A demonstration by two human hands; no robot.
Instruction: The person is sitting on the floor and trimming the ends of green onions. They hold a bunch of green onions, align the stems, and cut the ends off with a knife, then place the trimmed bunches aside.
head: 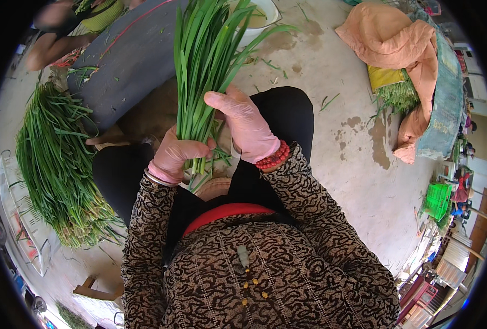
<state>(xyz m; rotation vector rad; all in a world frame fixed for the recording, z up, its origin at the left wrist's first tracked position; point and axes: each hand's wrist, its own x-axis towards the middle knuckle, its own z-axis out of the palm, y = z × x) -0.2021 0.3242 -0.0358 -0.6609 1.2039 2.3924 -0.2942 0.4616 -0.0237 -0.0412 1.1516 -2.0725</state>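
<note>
A bunch of long flat green leaves, apparently garlic chives [202, 70], stands between my two gloved hands above my lap. Around its pale lower stems my left hand [177, 154] is closed, thumb across the front. My right hand [245, 123] grips the bunch a little higher from the right side, thumb on the leaves; its other fingers are partly hidden. Both hands wear thin pink gloves. To my left lies a large heap of the same greens [58, 164], stems towards me. Loose cut leaves [221, 156] show below and behind the bunch.
Ahead on the left is a dark board-like surface [132, 49] with a red string. A white basin of liquid [264, 16] stands beyond the bunch. A white plastic crate [17, 214] is at far left. At right, orange cloth [391, 37] partly covers more greens [397, 92]. Another person's arm [58, 47] shows upper left.
</note>
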